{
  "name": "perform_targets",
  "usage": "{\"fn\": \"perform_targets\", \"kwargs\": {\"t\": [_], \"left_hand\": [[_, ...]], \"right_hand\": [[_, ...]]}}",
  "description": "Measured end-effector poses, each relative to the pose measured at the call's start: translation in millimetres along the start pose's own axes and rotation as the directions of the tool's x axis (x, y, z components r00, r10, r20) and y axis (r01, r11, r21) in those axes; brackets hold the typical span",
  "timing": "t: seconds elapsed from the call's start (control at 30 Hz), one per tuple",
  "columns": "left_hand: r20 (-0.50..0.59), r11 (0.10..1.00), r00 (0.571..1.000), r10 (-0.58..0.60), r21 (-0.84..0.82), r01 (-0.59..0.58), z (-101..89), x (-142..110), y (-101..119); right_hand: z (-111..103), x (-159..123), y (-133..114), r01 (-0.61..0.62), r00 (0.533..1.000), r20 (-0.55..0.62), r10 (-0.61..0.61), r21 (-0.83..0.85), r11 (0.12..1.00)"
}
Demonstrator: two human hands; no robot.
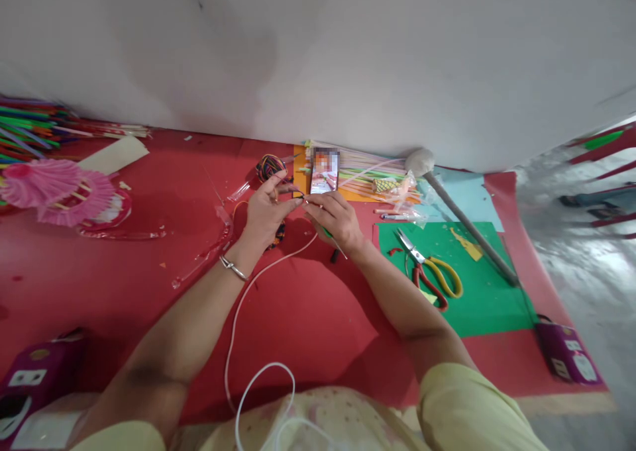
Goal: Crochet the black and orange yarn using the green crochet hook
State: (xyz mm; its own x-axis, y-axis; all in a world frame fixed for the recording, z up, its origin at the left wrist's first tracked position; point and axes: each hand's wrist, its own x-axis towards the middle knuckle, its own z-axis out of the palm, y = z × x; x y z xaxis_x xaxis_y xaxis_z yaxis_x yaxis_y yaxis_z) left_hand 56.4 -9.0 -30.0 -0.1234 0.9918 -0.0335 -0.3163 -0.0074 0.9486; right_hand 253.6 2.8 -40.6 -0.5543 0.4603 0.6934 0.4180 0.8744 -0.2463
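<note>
My left hand [265, 206], with a bangle at the wrist, pinches dark yarn [297, 190] between thumb and fingers. A multicoloured ball of yarn [271, 167] lies just behind it. More black-and-orange yarn [278, 236] shows beneath the hand. My right hand [338, 219] is closed around a thin crochet hook [340, 247]; its tip meets the yarn at my left fingertips. Part of the hook seems green, but the fingers cover most of it. Directly behind both hands a phone [324, 173] stands with its screen lit.
Red-and-yellow-handled pliers [430, 272] lie on a green sheet [477, 315] at right. A grey stick with a pale round head [462, 219] crosses it. Pink paper decorations [59, 193] and coloured sticks [24, 130] are at left. A white cable [243, 305] curves across the red table [308, 318].
</note>
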Motion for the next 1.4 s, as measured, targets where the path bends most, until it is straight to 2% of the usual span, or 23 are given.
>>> {"fn": "perform_targets", "kwargs": {"t": [0.07, 0.17, 0.3, 0.5, 0.7, 0.83, 1.03, 1.2, 1.4], "left_hand": [[0.017, 0.999, 0.999, 0.031, 0.031, -0.031, -1.6, 1, 0], [0.038, 0.999, 0.999, 0.007, 0.045, -0.008, -2.8, 1, 1], [0.003, 0.997, 1.000, 0.009, 0.081, -0.010, -1.9, 0, 4], [-0.017, 0.993, 0.999, 0.036, 0.116, -0.034, -0.8, 0, 5], [-0.001, 0.997, 0.997, -0.078, 0.023, 0.078, 0.8, -3, 10], [0.032, 0.994, 0.993, -0.113, 0.003, 0.113, 1.3, -3, 12], [0.053, 0.995, 0.994, -0.098, 0.030, 0.096, -1.6, -1, 9], [0.000, 0.993, 1.000, -0.021, 0.115, 0.021, -2.6, -1, 8], [0.017, 0.993, 0.993, -0.120, -0.015, 0.120, 0.1, -1, 10]], "right_hand": [[0, 2, -1, -0.024, 0.999, -0.022, 0.026, 0.072, 0.997], [-2, 7, -5, -0.114, 0.985, -0.105, 0.140, 0.227, 0.967], [-6, 13, -10, -0.193, 0.953, -0.146, 0.265, 0.381, 0.904], [-9, 15, -12, -0.274, 0.938, -0.082, 0.338, 0.424, 0.863], [-8, 13, -10, -0.333, 0.909, -0.053, 0.413, 0.503, 0.798], [-8, 15, -11, -0.338, 0.912, -0.038, 0.407, 0.490, 0.803], [-8, 14, -13, -0.350, 0.910, -0.029, 0.414, 0.483, 0.803], [-8, 12, -10, -0.392, 0.887, -0.003, 0.462, 0.522, 0.757], [-12, 15, -13, -0.449, 0.852, 0.052, 0.520, 0.584, 0.676]]}}
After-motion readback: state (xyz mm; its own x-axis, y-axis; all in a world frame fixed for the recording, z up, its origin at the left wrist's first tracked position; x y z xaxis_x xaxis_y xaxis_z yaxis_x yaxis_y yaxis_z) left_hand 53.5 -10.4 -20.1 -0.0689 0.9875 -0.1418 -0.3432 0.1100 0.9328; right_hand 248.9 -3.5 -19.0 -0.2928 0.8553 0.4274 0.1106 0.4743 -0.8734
